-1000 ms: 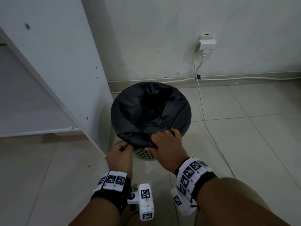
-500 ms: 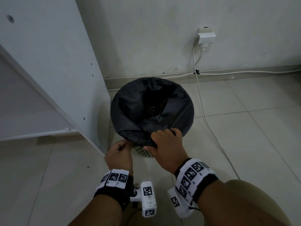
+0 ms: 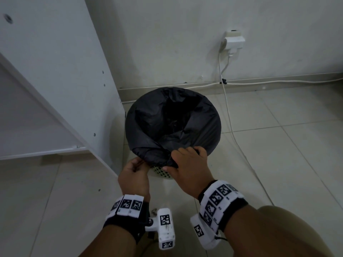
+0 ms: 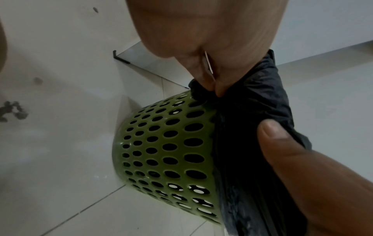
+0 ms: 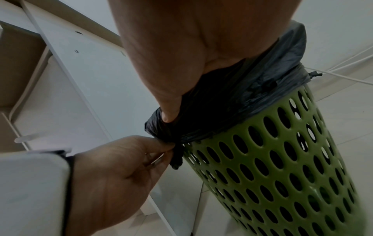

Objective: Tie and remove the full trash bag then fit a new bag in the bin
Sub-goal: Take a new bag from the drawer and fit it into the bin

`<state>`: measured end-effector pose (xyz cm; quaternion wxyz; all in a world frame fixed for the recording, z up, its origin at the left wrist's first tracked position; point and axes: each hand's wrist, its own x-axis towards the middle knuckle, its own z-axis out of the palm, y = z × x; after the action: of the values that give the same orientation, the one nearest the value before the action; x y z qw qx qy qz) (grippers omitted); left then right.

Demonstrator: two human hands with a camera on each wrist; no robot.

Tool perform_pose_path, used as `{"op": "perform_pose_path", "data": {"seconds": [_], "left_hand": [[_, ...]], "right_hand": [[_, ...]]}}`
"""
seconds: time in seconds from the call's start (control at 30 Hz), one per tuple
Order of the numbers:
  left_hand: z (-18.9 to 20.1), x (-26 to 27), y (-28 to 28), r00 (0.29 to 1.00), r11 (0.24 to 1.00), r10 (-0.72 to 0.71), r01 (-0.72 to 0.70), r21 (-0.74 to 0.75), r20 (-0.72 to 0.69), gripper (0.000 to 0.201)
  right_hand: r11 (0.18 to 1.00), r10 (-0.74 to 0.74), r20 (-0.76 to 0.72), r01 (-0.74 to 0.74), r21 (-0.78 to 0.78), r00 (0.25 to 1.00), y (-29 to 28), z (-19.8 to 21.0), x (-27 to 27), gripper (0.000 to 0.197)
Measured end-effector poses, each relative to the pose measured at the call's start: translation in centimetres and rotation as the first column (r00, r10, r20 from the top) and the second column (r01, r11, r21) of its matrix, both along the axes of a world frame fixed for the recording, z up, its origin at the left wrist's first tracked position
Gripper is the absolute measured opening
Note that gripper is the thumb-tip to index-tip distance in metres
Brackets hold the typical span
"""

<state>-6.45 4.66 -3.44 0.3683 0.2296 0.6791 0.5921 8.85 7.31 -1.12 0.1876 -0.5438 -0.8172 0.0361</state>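
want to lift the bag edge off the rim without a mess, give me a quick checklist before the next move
1. Left hand pinching the bunched edge of the black trash bag at the near rim: ok.
2. Right hand gripping the bag fold beside it, thumb under the hem: ok.
3. Bag hem off the green bin: not ok, it is folded over the rim all round.
4. Bag mouth tied: not ok, it gapes open.
5. Bin upright on the floor: ok.
6. How full the bag is: cannot tell, the inside is too dark.
7. White cable clear of the bin: ok, it lies to the right.
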Motion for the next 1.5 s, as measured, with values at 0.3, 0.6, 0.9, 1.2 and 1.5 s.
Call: {"op": "perform_pose_path", "data": {"seconds": [0.3,0.6,0.9,1.2,1.5], "left_hand": [[-0.1,-0.2,1.8,0.999,0.997,0.023,-0.025,-0.073,-0.036,0.007],[2.2,1.2,1.5,0.955,0.998,-0.056,0.046,0.040,0.290,0.008],[1.7,2.0,2.0,0.971,0.999,0.038,-0.040,0.002,0.237,0.057],[3.1,1.6,3.5,0.995,0.994,-0.042,0.050,-0.097,0.090,0.027],[2.5,1.4,3.2,0.933,0.994,0.105,-0.088,-0.065,0.343,0.073]], "right_hand": [[0.999,-0.041,0.002,0.041,-0.018,0.999,0.0,0.0,-0.7,0.031],[0.995,-0.082,0.008,0.082,-0.050,0.997,-0.2,0.3,-1.7,0.032],[0.995,-0.087,0.014,0.088,-0.038,0.996,-0.4,0.3,-2.1,0.033],[0.993,-0.118,0.027,0.118,0.004,0.993,0.2,0.2,-2.4,0.033],[0.994,-0.103,0.035,0.104,-0.030,0.994,0.3,0.4,-2.2,0.036]]}}
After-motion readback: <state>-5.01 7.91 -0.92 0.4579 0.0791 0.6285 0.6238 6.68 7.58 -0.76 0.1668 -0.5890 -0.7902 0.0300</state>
